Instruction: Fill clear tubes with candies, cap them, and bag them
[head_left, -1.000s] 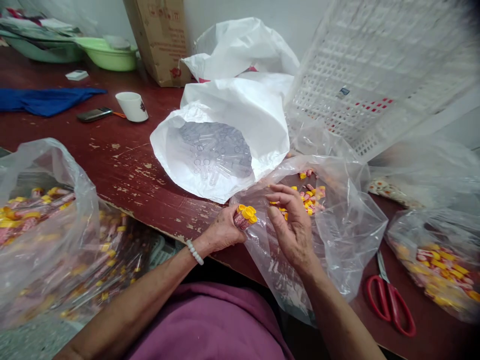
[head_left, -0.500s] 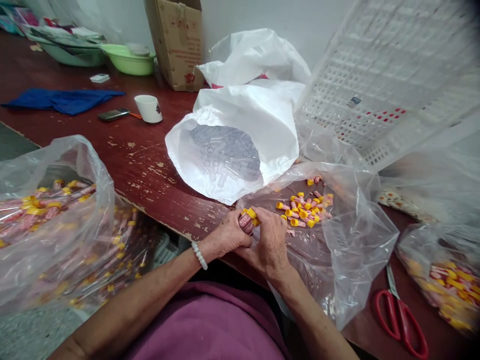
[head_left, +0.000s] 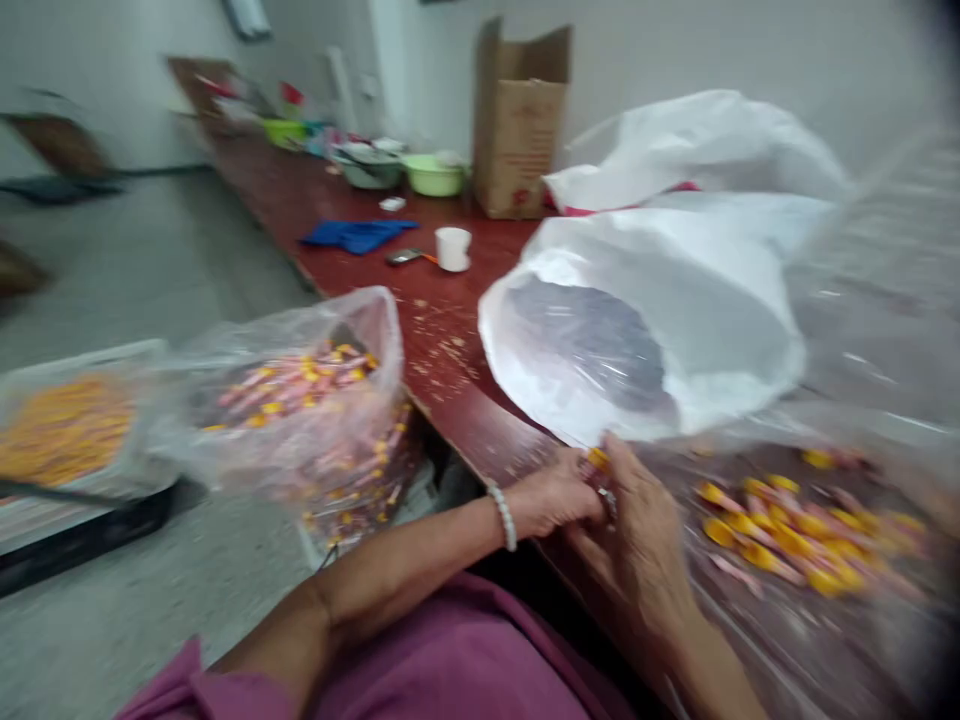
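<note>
My left hand (head_left: 559,497) is curled shut around a few vials (head_left: 597,459), one yellow cap showing above my fingers, at the near edge of the bench (head_left: 510,430). My right hand (head_left: 646,535) is half closed and cupped against them, fingers up; blur hides whether it grips any.

Just beyond my hands, the white sack (head_left: 739,300) lies with its mouth towards me, clear tubes (head_left: 592,345) inside. To my right, along the near edge, yellow-capped pieces (head_left: 795,535) lie heaped on clear plastic (head_left: 720,590). Off the bench to my left, past that edge, are an open clear bag (head_left: 386,335) of more capped pieces and a white tray (head_left: 154,365) of orange bits.

Towards the far edge stand a cup (head_left: 453,250), an open carton (head_left: 521,150) and a green bowl (head_left: 435,178), with a blue cloth (head_left: 356,235) lying left of the cup.
</note>
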